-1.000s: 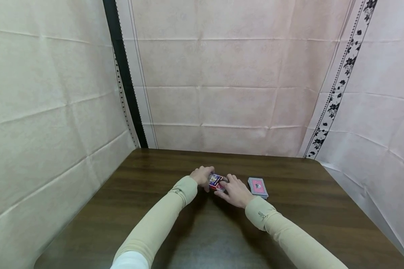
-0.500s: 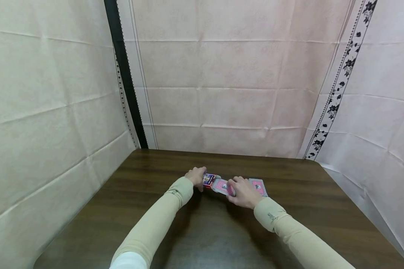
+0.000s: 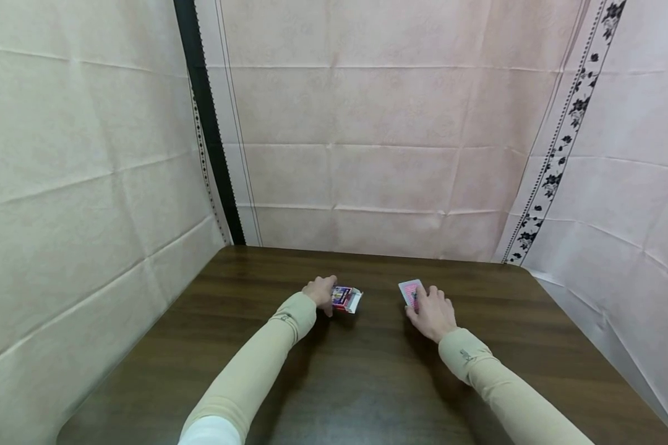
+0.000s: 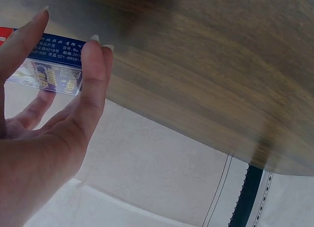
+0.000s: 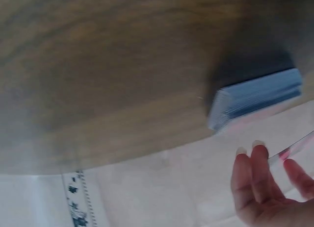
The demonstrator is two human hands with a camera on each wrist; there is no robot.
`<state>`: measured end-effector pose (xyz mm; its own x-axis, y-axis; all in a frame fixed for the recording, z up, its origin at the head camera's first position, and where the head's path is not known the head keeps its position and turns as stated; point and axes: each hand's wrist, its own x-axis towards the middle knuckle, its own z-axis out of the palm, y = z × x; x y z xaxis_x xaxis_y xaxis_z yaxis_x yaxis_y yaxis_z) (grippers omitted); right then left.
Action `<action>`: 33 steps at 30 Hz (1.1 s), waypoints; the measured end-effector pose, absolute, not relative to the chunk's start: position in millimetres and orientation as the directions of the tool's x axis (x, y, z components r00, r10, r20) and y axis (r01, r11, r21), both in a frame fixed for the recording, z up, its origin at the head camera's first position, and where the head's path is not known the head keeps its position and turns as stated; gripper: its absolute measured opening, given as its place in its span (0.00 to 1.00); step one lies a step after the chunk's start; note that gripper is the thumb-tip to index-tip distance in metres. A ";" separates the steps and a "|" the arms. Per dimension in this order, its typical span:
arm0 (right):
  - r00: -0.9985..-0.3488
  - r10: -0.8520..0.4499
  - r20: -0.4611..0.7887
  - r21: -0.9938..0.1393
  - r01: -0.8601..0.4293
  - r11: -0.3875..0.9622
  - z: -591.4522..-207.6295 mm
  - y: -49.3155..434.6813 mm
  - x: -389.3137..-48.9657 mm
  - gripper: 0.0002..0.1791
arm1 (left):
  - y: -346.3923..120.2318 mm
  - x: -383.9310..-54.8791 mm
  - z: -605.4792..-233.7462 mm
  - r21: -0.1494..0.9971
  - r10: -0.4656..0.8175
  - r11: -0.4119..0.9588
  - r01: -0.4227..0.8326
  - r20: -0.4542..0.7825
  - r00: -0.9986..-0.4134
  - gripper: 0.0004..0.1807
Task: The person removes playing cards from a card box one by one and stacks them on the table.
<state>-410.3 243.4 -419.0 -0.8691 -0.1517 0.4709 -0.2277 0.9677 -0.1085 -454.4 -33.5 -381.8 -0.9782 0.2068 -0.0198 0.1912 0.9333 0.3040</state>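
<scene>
My left hand (image 3: pixel 321 295) grips a small playing-card box (image 3: pixel 343 298) at its left end; the box's white end flap faces right. In the left wrist view, thumb and fingers lie around the box (image 4: pixel 59 58), whose blue side carries white print. My right hand (image 3: pixel 433 314) pinches a pink-and-white backed playing card (image 3: pixel 409 292), mostly covered by the fingers in the head view. The right wrist view has the thin card (image 5: pixel 299 147) edge-on between thumb and fingers. Near it, a stacked deck of cards (image 5: pixel 257 99) lies on the table; the right hand hides it in the head view.
The dark wooden table (image 3: pixel 334 383) has rounded far corners. Pale cloth sheets (image 3: pixel 389 123) hang behind it and at both sides, one with a floral border (image 3: pixel 562 136) and one beside a dark strip (image 3: pixel 208 123).
The right hand has drawn a card out of the box and moved right with it, over to the deck. My left hand has shifted slightly left with the box.
</scene>
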 end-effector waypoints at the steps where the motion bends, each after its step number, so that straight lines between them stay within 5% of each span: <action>1: -0.880 -0.127 0.457 -0.121 -0.203 0.972 -419.7 245.9 -411.0 0.25 | -33.3 -454.6 -381.9 0.305 0.207 0.933 0.191 -0.018 -0.978 0.41; 9: -0.927 -0.024 0.374 -0.152 -0.087 0.985 -425.3 256.1 -413.0 0.30 | -32.4 -454.4 -381.6 0.316 0.206 0.930 0.189 -0.023 -0.978 0.41; 33: -0.937 -0.024 0.347 -0.110 -0.066 0.992 -430.2 256.4 -414.1 0.36 | -29.4 -453.1 -383.0 0.316 0.215 0.930 0.189 -0.050 -0.975 0.41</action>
<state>-414.1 256.4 -430.2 -0.9374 -0.0241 0.3474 -0.0662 0.9918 -0.1098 -453.1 -29.4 -383.0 -0.9752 0.2155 -0.0495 0.1893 0.9295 0.3165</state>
